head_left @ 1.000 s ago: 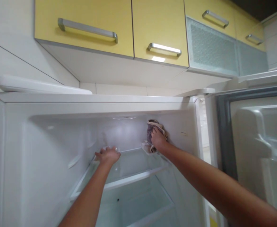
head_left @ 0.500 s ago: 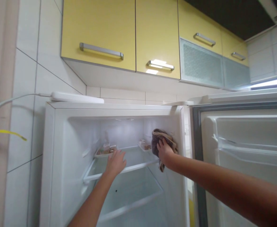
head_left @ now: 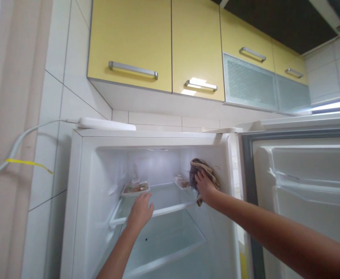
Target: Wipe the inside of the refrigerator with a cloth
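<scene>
My right hand (head_left: 206, 187) presses a folded brown cloth (head_left: 197, 170) with a beige edge against the inner right wall of the open fridge (head_left: 216, 232). One corner of the cloth hangs down below my fingers. My left hand (head_left: 141, 211) is at the front edge of the upper glass shelf (head_left: 170, 210), with nothing in it and its fingers loosely bent, thumb apart. Just beyond it on that shelf lies a white tray of food pieces (head_left: 135, 187). A second small food tray (head_left: 182, 182) stands toward the back right, left of the cloth.
The fridge door (head_left: 312, 217) stands wide on the right, with clear door racks. A lower shelf (head_left: 170, 232) bears a small dark speck. Yellow cabinets (head_left: 132, 38) hang above. A white flat device (head_left: 106, 124) with a cable sits on the fridge top.
My view has shifted, so the fridge appears farther right and slightly lower. My left hand has drawn back a little from the food tray. My right hand keeps the cloth on the wall.
</scene>
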`<action>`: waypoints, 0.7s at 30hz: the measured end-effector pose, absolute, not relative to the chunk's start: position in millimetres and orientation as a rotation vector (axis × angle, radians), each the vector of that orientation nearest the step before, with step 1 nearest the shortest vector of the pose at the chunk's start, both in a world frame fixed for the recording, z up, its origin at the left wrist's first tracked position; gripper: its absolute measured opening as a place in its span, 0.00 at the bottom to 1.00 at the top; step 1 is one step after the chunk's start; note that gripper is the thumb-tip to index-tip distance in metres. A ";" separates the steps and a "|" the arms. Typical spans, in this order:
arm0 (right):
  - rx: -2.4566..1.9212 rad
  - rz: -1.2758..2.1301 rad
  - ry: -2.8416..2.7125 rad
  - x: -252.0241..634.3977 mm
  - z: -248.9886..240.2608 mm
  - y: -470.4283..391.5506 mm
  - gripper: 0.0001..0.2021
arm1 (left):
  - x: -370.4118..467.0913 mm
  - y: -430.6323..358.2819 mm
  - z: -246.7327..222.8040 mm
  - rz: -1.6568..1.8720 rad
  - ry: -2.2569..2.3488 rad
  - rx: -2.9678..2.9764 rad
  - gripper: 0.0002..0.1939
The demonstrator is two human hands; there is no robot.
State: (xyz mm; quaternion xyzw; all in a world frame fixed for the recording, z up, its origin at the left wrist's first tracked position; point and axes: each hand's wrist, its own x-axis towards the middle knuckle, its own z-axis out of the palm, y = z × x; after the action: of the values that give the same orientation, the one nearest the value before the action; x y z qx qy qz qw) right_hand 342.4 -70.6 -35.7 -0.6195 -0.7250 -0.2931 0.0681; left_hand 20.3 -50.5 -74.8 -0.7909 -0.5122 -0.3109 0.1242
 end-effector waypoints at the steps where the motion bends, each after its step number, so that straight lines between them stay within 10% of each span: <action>1: -1.853 -0.888 -2.193 342.0 -31.4 -62.9 0.25 | 20.3 -49.7 -75.8 -0.927 -1.491 -2.306 0.23; 21: -1.682 -0.855 -2.084 326.2 2.5 37.7 0.18 | 24.0 -42.0 -88.5 -1.110 -1.445 -2.224 0.21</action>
State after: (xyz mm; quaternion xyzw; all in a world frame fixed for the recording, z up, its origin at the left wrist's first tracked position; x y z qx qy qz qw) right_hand 326.2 37.7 2.5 -0.5901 -0.7312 -0.2999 0.1646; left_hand 24.0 -42.0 -88.5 -0.7666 -0.4983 -0.3826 0.1329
